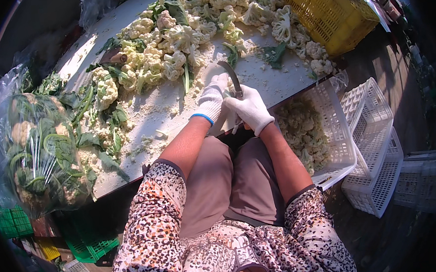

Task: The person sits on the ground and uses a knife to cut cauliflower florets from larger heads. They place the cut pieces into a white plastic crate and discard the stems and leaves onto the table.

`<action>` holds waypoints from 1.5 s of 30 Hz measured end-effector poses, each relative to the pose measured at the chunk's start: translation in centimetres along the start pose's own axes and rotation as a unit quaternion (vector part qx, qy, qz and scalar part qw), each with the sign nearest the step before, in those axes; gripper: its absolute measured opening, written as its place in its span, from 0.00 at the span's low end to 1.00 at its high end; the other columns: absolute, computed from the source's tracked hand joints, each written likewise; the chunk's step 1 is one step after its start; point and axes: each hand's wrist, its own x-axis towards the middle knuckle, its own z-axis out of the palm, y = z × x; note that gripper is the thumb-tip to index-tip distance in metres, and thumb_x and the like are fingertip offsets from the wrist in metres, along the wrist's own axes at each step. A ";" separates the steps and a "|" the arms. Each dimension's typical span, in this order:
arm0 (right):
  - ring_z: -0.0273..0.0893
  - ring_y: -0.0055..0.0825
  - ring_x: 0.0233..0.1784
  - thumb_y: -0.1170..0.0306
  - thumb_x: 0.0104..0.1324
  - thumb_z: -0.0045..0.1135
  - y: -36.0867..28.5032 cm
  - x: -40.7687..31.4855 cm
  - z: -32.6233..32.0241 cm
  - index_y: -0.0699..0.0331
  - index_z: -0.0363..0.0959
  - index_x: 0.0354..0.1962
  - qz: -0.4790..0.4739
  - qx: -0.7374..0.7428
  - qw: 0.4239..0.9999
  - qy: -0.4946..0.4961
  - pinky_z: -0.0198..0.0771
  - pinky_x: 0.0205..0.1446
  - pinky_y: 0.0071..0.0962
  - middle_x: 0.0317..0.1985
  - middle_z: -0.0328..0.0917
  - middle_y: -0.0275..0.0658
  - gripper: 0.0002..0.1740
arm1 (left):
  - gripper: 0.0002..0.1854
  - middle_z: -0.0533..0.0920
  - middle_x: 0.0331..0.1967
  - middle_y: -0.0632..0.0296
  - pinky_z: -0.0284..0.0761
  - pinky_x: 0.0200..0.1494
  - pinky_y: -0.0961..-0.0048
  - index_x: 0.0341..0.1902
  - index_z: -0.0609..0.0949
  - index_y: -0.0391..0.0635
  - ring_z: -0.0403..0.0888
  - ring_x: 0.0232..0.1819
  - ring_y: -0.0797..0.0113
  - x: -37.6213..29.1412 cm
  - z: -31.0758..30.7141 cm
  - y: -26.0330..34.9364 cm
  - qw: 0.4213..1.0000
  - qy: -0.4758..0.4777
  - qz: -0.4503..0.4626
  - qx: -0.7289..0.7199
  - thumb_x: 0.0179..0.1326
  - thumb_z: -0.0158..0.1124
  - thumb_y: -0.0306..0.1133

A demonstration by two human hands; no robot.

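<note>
My right hand (252,107), in a white knit glove, grips a knife with a curved, hooked blade (233,76). The blade arcs up and to the left past my other hand. My left hand (215,92), gloved too and with a blue cuff edge, is close beside the blade over the near edge of the white table (170,109). Whether its fingers hold a small piece is hidden. Beyond both hands lies a heap of cut cauliflower florets (180,36) mixed with green leaves. A loose leaf (232,54) rests just past the blade tip.
A clear plastic bag of leafy cauliflower (40,148) sits at the left. On the right, a white crate (337,127) holds florets, with other white crates (376,174) beside it. A yellow crate (319,11) stands far right; a green crate (93,247) is lower left.
</note>
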 end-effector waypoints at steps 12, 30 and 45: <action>0.69 0.15 0.20 0.72 0.67 0.60 -4.9 2.1 -6.2 0.66 0.74 0.47 -0.087 0.009 0.980 0.177 0.66 0.20 0.22 0.27 0.75 0.30 0.12 | 0.26 0.85 0.43 0.62 0.75 0.51 0.77 0.60 0.78 0.42 0.80 0.46 0.75 0.6 -0.7 1.2 0.965 -0.083 -0.100 -0.229 0.55 0.69 0.32; 0.70 0.16 0.18 0.69 0.67 0.60 -3.1 7.7 0.5 0.64 0.76 0.46 -0.070 -0.089 0.989 0.094 0.68 0.18 0.21 0.26 0.75 0.30 0.12 | 0.19 0.77 0.49 0.47 0.76 0.55 0.55 0.50 0.76 0.40 0.78 0.54 0.46 1.7 -8.1 1.5 0.884 0.447 -0.136 0.019 0.58 0.66 0.35; 0.75 0.15 0.31 0.72 0.62 0.66 0.9 10.7 1.1 0.62 0.78 0.39 -0.132 -0.068 0.984 0.101 0.73 0.39 0.20 0.29 0.81 0.32 0.09 | 0.39 0.76 0.61 0.51 0.69 0.66 0.61 0.66 0.73 0.52 0.73 0.64 0.50 -0.6 -13.0 -2.2 0.964 0.171 -0.197 0.057 0.47 0.75 0.43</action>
